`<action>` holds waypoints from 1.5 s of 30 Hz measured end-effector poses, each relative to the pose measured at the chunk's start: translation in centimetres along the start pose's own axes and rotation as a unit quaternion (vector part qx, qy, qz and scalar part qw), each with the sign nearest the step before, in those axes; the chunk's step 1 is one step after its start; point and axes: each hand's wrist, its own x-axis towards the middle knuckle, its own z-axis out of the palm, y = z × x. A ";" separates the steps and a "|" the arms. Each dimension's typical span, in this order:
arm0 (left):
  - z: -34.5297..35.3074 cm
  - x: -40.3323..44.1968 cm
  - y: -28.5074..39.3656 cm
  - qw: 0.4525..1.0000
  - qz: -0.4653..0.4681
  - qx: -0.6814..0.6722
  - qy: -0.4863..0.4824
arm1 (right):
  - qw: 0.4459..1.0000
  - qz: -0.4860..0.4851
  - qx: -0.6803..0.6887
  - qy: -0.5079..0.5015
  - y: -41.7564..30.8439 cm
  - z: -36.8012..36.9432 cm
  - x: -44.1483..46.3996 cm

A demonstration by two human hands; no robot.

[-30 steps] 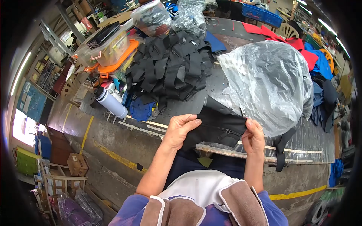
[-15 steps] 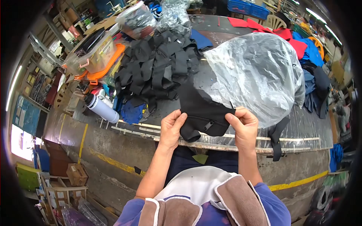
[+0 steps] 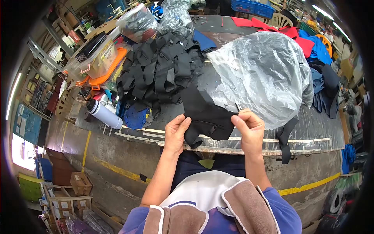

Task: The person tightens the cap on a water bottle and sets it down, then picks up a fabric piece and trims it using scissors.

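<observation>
A black fabric belt with a zippered pocket [image 3: 204, 109] stretches between my two hands, just above the table's front edge. My left hand [image 3: 175, 132] pinches its left side between thumb and fingers. At the opposite end, my right hand [image 3: 250, 126] grips the fabric in the same way. A zipper runs across the piece, and its dark pull [image 3: 213, 129] hangs near the right half. The lower part droops in a loose fold beside my left hand. Beyond it lies a large heap of similar black zippered strips [image 3: 156, 70].
A clear plastic bag [image 3: 265, 74] covers much of the table's right side. One black strap [image 3: 286, 142] hangs over the front edge. To the left are a water bottle [image 3: 104, 114], a blue cloth [image 3: 135, 117] and a plastic bin [image 3: 95, 58]. Red fabric [image 3: 304, 46] lies at the far right.
Both hands keep their hold on the black belt. Its lower fold has shifted a little, and the zipper pull is tilted differently. The whole view has moved slightly.
</observation>
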 end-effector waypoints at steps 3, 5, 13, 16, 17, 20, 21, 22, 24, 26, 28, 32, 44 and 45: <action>-1.3 0.3 0.5 0.999 -0.005 0.034 0.008 | 0.998 -0.007 -0.059 0.011 2.2 -2.8 0.9; -1.7 0.5 1.1 0.999 -0.003 0.050 0.018 | 0.991 0.021 -0.130 0.010 3.2 -3.7 1.2; 2.4 -0.3 6.2 0.835 0.093 0.540 -0.051 | 0.773 -0.299 -0.534 -0.168 -4.4 3.4 0.9; 3.3 -0.8 6.6 0.804 0.124 0.555 -0.172 | 0.757 -0.237 -0.554 -0.252 -2.2 3.1 1.3; 3.4 -0.9 7.0 0.805 0.124 0.555 -0.170 | 0.746 -0.206 -0.560 -0.295 -1.5 3.1 1.6; 3.3 -1.1 8.3 0.792 0.090 0.565 -0.211 | 0.806 0.000 -0.483 -0.342 -0.3 2.4 2.4; 3.1 -1.1 8.1 0.793 0.088 0.566 -0.209 | 0.819 0.105 -0.436 -0.357 0.1 2.2 2.5; 2.6 -1.1 7.7 0.800 0.094 0.552 -0.215 | 0.819 0.106 -0.435 -0.359 0.4 2.0 2.5; 2.3 -1.0 7.2 0.814 0.106 0.523 -0.229 | 0.847 0.137 -0.382 -0.342 1.0 1.7 2.2; 2.2 -1.0 7.0 0.822 0.093 0.517 -0.220 | 0.861 0.153 -0.356 -0.330 1.6 1.2 2.1; 2.4 -1.0 6.9 0.840 0.069 0.502 -0.197 | 0.854 0.195 -0.352 -0.330 2.5 0.5 2.1; 1.7 -0.3 9.9 0.719 0.160 0.633 -0.238 | 0.869 0.244 -0.276 -0.330 3.0 -0.6 2.1; -9.7 4.7 10.3 0.957 0.052 0.271 0.086 | 0.919 0.324 -0.101 -0.198 5.5 -3.1 -0.4; -9.6 4.6 8.6 0.980 0.014 0.139 0.144 | 0.929 0.318 -0.073 -0.173 5.7 -2.9 -0.7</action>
